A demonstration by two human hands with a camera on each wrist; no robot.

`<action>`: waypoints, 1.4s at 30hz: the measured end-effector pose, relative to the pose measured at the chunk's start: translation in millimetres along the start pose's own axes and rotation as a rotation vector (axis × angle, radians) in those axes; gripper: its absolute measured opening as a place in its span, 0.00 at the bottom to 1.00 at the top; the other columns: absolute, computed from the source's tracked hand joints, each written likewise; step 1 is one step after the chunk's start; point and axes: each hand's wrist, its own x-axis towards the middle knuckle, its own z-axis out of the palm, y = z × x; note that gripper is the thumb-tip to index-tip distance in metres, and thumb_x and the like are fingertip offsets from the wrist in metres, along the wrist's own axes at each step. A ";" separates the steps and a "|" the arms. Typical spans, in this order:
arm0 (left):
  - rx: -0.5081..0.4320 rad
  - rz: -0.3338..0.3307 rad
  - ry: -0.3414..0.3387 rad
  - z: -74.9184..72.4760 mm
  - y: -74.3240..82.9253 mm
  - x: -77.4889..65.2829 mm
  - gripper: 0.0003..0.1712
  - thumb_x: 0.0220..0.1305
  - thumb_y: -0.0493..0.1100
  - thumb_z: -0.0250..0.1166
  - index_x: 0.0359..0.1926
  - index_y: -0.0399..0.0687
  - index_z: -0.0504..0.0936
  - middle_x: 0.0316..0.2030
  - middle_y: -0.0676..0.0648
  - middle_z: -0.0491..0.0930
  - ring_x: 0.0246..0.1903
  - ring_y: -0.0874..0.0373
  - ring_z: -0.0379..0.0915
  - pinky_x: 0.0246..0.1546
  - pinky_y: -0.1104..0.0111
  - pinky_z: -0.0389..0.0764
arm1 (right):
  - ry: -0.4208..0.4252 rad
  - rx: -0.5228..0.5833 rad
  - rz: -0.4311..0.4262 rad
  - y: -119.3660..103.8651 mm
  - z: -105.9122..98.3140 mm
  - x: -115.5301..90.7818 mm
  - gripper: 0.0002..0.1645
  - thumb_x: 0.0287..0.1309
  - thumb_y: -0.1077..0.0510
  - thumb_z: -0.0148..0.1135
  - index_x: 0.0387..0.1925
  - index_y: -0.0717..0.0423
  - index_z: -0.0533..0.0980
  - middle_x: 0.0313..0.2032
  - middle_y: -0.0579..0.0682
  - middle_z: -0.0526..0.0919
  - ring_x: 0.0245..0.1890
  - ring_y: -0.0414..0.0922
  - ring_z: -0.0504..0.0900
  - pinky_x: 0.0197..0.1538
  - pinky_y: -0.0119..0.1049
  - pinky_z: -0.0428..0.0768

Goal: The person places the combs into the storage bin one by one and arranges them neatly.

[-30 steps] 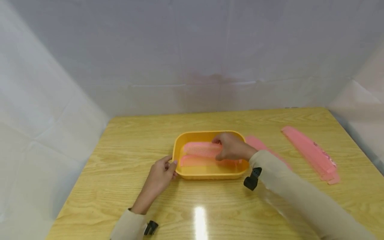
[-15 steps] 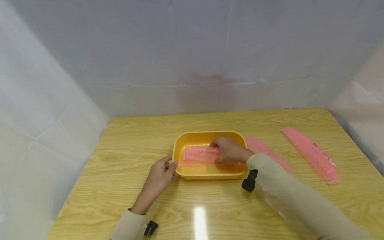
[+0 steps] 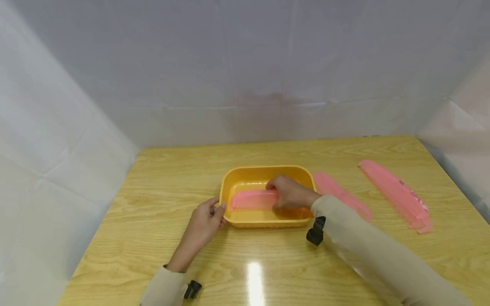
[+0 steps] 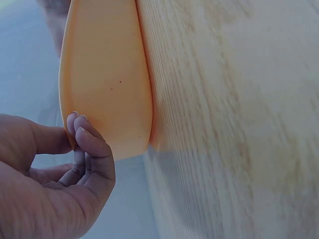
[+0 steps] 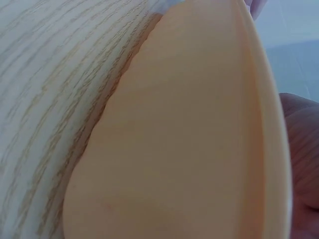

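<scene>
A yellow-orange plastic basket (image 3: pixel 264 222) stands on the wooden table. My left hand (image 3: pixel 204 225) pinches its left end; the left wrist view shows the thumb and fingers (image 4: pixel 94 147) at the rim. Inside the basket my right hand (image 3: pixel 292 193) grips pink combs (image 3: pixel 252 199), which lie lengthwise one on another with their teeth toward me. How many it holds cannot be seen. In the right wrist view the basket's side wall (image 5: pixel 174 129) hides most of the right hand (image 5: pixel 304 154).
Just right of the basket lies another pink comb (image 3: pixel 342 196), partly behind the right arm. A stack of pink combs with a printed pattern (image 3: pixel 394 193) lies farther right on the table (image 3: pixel 172 178). Pale sheeting (image 3: pixel 249 63) rises behind the table and at both sides.
Two combs lay apart in the basket a second ago; the right hand has drawn the far one toward me, onto the near one. My left hand has stayed at the rim.
</scene>
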 end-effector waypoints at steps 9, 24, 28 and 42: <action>-0.007 0.007 0.002 0.6 0.9 -1.0 0.26 0.78 0.40 0.55 0.69 0.28 0.68 0.28 0.46 0.80 0.29 0.52 0.81 0.26 0.70 0.79 | -0.002 0.006 -0.011 0.6 1.8 -1.0 0.35 0.50 0.66 0.75 0.60 0.71 0.75 0.60 0.63 0.78 0.61 0.55 0.76 0.63 0.49 0.76; 0.000 0.004 0.000 0.6 0.6 -0.6 0.27 0.78 0.41 0.55 0.69 0.27 0.68 0.28 0.46 0.80 0.29 0.54 0.81 0.27 0.69 0.80 | 0.028 0.118 0.070 -2.6 -17.7 -13.5 0.39 0.56 0.58 0.75 0.66 0.70 0.70 0.64 0.64 0.73 0.63 0.60 0.72 0.63 0.52 0.74; -0.001 0.002 0.000 0.2 1.3 -1.6 0.27 0.78 0.41 0.55 0.70 0.27 0.67 0.29 0.46 0.80 0.29 0.54 0.81 0.27 0.68 0.80 | 0.072 0.109 0.066 0.1 -31.8 -22.7 0.40 0.57 0.56 0.75 0.67 0.69 0.70 0.63 0.64 0.73 0.62 0.61 0.72 0.63 0.53 0.74; -0.005 -0.018 0.003 -1.3 -1.0 1.8 0.27 0.78 0.41 0.54 0.70 0.29 0.67 0.29 0.45 0.81 0.30 0.52 0.81 0.27 0.69 0.80 | 0.206 0.121 0.113 25.6 -67.6 -57.7 0.42 0.57 0.53 0.75 0.67 0.67 0.69 0.64 0.66 0.72 0.60 0.63 0.72 0.62 0.59 0.72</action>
